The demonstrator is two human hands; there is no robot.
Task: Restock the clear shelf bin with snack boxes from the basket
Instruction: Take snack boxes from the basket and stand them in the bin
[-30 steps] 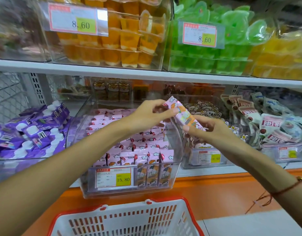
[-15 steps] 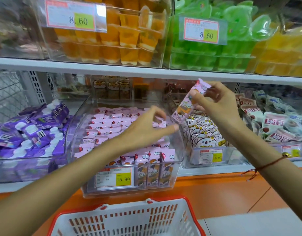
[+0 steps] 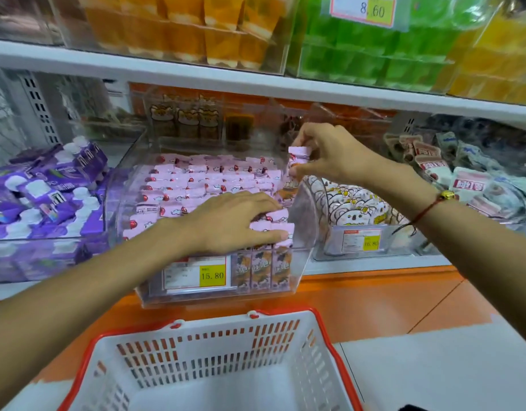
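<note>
A clear shelf bin (image 3: 303,262) in the middle holds rows of upright pink snack boxes (image 3: 202,179). My right hand (image 3: 330,152) pinches the top of one pink snack box (image 3: 295,161), upright and partly lowered into the bin's right rear corner. My left hand (image 3: 235,221) lies flat with straight fingers on the front-right boxes, pressing on them. Below, the white basket with a red rim (image 3: 214,360) shows no boxes in its visible part.
Purple pouches (image 3: 48,197) fill the bin on the left. A bin of cartoon-printed packs (image 3: 353,209) stands on the right. The upper shelf edge (image 3: 255,84) hangs just above the bin, with orange and green jelly cups on it. An orange ledge runs under the bins.
My right hand turned the pink box upright and lowered it from above the right-hand bin into the clear bin's right side. My left hand dropped flat onto the front boxes.
</note>
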